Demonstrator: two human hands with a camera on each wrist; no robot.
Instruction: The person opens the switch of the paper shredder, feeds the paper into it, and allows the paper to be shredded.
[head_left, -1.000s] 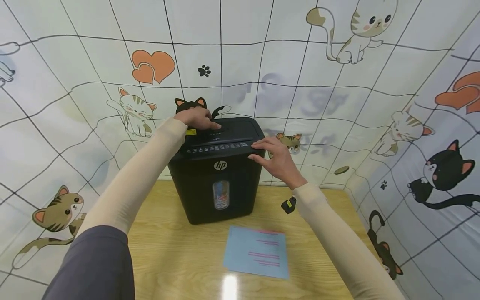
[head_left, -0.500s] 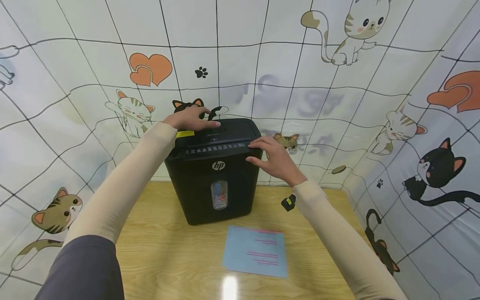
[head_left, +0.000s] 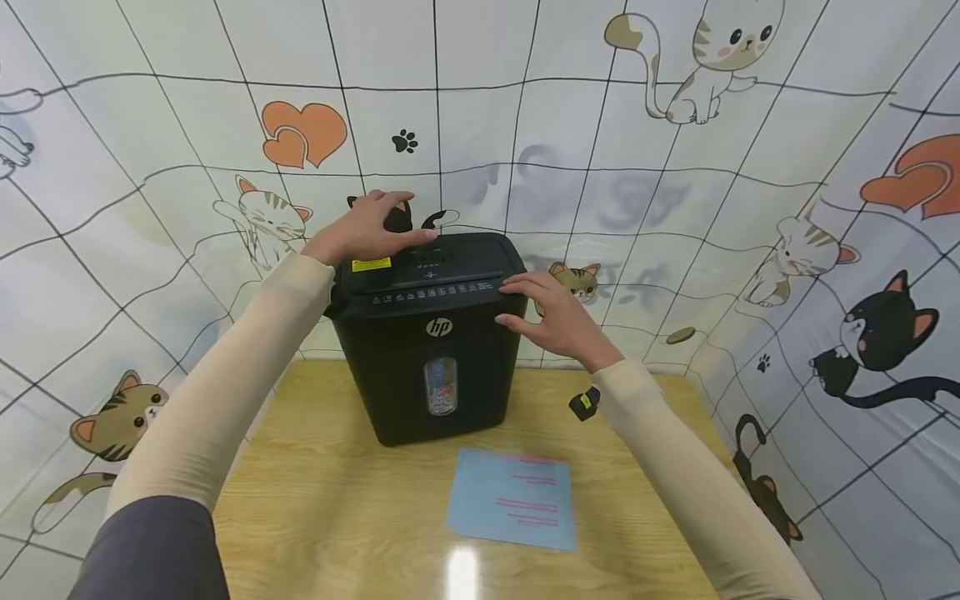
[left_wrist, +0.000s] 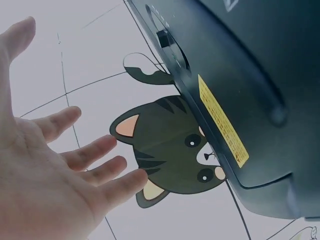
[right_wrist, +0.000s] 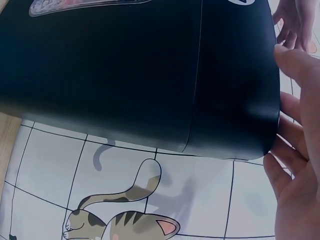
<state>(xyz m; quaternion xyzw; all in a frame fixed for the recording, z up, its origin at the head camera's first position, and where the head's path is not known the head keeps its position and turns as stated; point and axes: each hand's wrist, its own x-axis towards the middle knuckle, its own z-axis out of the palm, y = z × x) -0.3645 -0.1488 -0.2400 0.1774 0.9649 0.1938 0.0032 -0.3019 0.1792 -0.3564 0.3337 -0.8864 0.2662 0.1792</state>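
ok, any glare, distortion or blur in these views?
Head view: wide-angle bend in the wall grid lines, and a bright glare patch on the table near the blue sheet. Left wrist view: the left hand is close and washed out, the shredder dark. Right wrist view: the shredder's side is underexposed, with little detail.

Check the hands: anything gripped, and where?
Nothing is gripped. Left hand is open above the shredder top's rear left. Right hand rests straight fingers on its top right edge.
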